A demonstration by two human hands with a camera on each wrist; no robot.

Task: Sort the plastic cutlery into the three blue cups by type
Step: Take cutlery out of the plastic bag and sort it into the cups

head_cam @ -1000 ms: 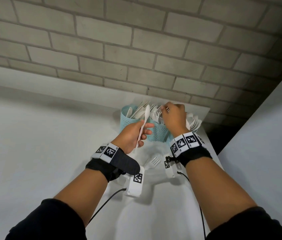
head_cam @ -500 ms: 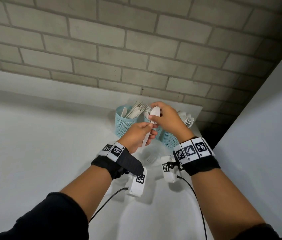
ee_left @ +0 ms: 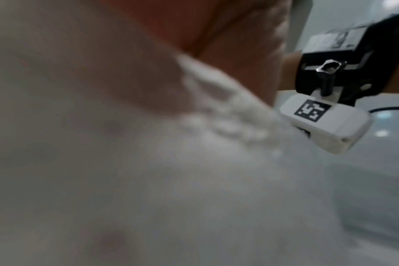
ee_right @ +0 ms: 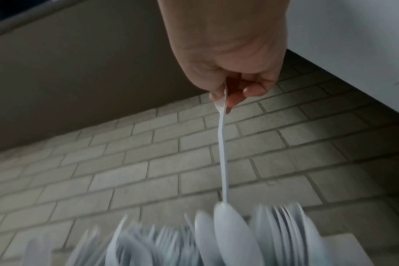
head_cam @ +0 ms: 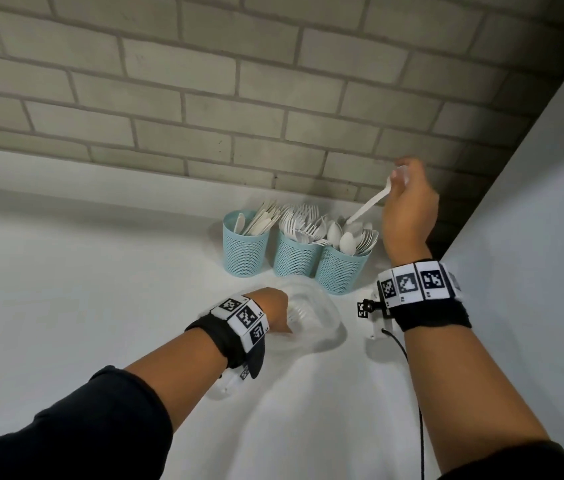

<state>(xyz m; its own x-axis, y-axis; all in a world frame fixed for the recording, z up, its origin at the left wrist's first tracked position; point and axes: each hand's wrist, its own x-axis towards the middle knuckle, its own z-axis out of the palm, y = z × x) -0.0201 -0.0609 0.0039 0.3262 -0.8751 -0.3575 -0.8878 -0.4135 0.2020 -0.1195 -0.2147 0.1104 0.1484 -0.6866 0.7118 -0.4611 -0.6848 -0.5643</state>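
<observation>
A white counter (head_cam: 65, 289) meets a brick wall (head_cam: 204, 98); three cups (head_cam: 244, 252) stand there, left with knives, middle forks, right spoons. My right hand (head_cam: 408, 202) pinches a spoon (head_cam: 368, 206) by its bowl above the right cup; my left hand (head_cam: 273, 311) reaches into a clear tub (head_cam: 322, 317) holding a fork (head_cam: 299, 311), grip unclear.

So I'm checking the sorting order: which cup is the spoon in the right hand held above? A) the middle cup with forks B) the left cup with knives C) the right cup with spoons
C: the right hand pinches the spoon by its bowl, handle tip down over the right cup full of spoons.
</observation>
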